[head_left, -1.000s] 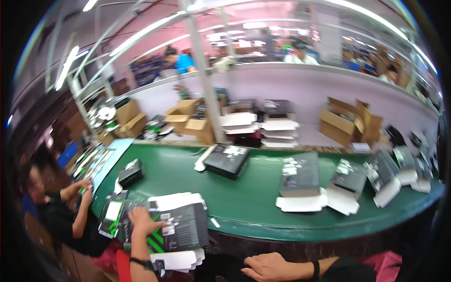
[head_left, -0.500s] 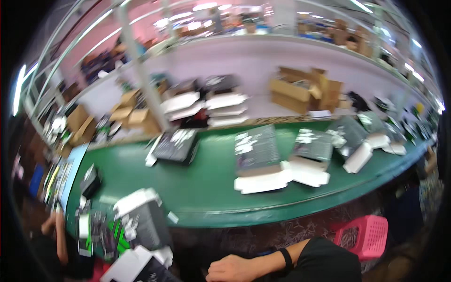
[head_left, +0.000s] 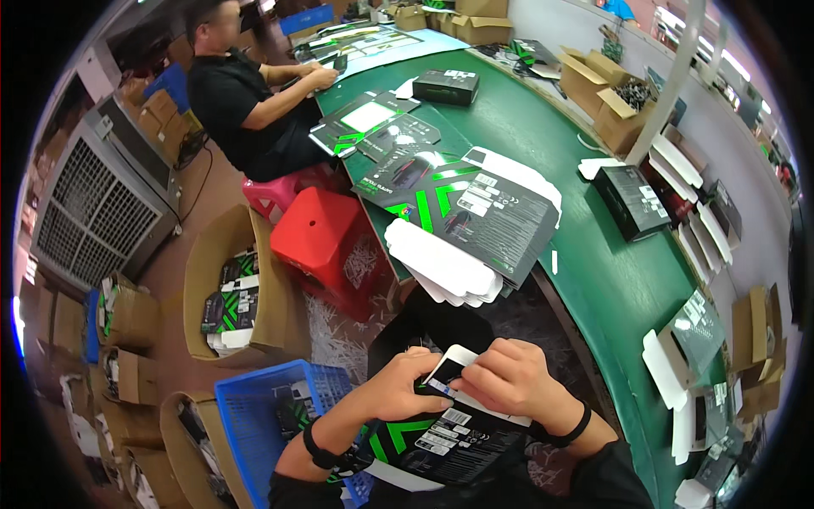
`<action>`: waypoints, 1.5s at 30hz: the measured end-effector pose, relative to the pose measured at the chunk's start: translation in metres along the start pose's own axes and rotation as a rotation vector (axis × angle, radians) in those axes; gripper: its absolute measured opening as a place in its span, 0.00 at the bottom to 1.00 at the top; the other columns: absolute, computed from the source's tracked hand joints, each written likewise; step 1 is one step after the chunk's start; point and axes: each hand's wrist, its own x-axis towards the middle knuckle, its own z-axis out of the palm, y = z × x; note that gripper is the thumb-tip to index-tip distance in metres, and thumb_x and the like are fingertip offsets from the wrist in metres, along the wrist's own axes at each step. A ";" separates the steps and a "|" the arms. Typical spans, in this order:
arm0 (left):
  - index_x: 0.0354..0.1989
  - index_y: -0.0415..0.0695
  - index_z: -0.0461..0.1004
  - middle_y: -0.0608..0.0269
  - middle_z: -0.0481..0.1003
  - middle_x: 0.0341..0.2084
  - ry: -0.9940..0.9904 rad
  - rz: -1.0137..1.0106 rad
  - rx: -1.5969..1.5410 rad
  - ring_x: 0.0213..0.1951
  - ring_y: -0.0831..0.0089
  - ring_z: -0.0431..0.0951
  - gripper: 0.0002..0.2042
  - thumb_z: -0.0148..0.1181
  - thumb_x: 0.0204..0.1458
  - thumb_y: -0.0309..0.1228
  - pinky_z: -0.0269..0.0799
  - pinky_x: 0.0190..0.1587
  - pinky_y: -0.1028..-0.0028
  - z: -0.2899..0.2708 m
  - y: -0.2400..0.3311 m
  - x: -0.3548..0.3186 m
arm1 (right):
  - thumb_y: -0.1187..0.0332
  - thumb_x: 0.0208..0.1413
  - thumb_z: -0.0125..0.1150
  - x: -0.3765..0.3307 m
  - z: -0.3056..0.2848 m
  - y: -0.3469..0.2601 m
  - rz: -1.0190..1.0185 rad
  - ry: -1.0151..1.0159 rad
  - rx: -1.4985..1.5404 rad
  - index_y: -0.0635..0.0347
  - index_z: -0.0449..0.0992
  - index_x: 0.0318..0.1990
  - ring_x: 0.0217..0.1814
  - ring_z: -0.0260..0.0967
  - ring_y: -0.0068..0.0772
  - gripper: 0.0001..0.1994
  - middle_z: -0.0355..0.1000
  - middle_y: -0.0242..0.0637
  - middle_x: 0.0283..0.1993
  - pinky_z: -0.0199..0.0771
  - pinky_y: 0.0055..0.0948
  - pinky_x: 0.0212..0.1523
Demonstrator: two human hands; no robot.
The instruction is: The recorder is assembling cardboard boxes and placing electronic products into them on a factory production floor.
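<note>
black-green carton over lap, end seemingly unfinished | left hand fingers clamped on its edge | right hand fingers pinching white flap | seemingly done: open-flapped boxes on desk | remaining: flat cartons

White print, icons and a barcode marked the held black-and-green carton; lettering, symbols and white text blocks stood on the flattened carton stack, white blocks on a black box.
</note>
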 end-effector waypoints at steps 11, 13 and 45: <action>0.31 0.40 0.71 0.55 0.71 0.26 0.060 -0.005 0.103 0.36 0.56 0.70 0.17 0.73 0.37 0.32 0.64 0.42 0.62 0.008 -0.010 0.004 | 0.61 0.47 0.73 0.009 -0.003 -0.005 -0.034 -0.217 -0.139 0.51 0.73 0.28 0.24 0.61 0.23 0.12 0.62 0.24 0.24 0.60 0.23 0.21; 0.29 0.40 0.69 0.55 0.70 0.25 0.088 0.002 0.133 0.35 0.55 0.69 0.17 0.73 0.37 0.32 0.64 0.41 0.61 0.008 -0.011 0.005 | 0.60 0.46 0.73 0.009 -0.001 -0.004 -0.036 -0.238 -0.146 0.51 0.72 0.27 0.24 0.61 0.24 0.13 0.62 0.24 0.24 0.61 0.23 0.21; 0.36 0.51 0.65 0.75 0.63 0.23 -0.048 0.189 -2.154 0.34 0.77 0.65 0.05 0.53 0.63 0.34 0.51 0.69 0.55 0.101 -0.093 -0.034 | 0.77 0.44 0.72 0.040 0.041 0.004 0.273 0.309 0.352 0.61 0.75 0.35 0.22 0.64 0.33 0.11 0.69 0.35 0.24 0.62 0.30 0.23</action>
